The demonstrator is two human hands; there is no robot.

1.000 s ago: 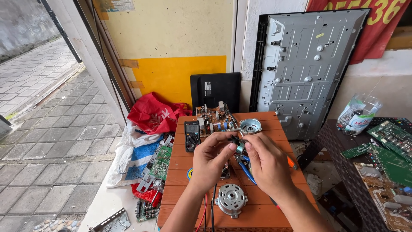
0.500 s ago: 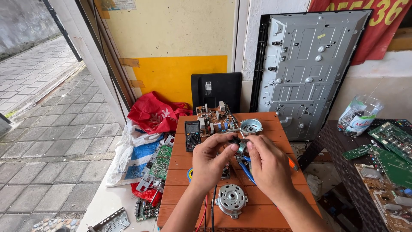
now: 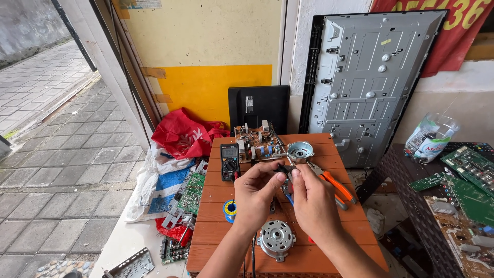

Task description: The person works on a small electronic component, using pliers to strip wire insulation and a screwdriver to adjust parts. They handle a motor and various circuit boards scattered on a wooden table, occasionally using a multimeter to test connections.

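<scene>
While the left hand (image 3: pixel 256 191) and right hand (image 3: pixel 312 198) pinch what seems a small dark part (image 3: pixel 284 170) together above the wooden table (image 3: pixel 216 206), steady fingertip pressure would suit best.

Both hands (image 3: pixel 288 198) and forearms are bare, without sleeves.

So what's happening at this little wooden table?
A person's left hand and right hand pinch a small dark part between the fingertips above a wooden table. A round motor lies just below the hands; orange-handled pliers, a multimeter and a circuit board lie around them.
</scene>
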